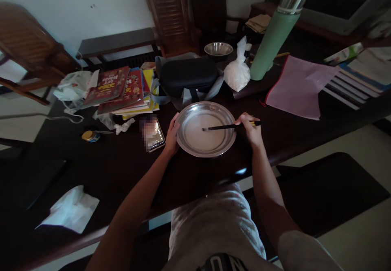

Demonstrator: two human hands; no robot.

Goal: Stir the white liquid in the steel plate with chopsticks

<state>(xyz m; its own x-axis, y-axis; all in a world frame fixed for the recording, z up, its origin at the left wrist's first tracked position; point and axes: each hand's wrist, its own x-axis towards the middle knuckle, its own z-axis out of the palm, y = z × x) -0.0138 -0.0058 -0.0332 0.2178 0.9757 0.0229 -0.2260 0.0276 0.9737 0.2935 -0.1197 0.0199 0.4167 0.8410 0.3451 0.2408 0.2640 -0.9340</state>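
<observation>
1. Steel dish [186, 144]: shallow, round, set on the dark table [116, 165] near its front edge. A thin pale liquid film is held inside. It is judged light, rigid and slick; best taken at the rim.
2. Left hand [172, 137]: closed against the dish's left rim, steadying it.
3. Right hand [251, 129]: clamped on the chopsticks [227, 127], whose tips are laid in the liquid. These are judged thin, stiff and light, and are held at the upper end.
4. Phone [154, 134]: laid just left of the dish.
5. Green flask [273, 38], white bag [237, 73]: well behind.
</observation>
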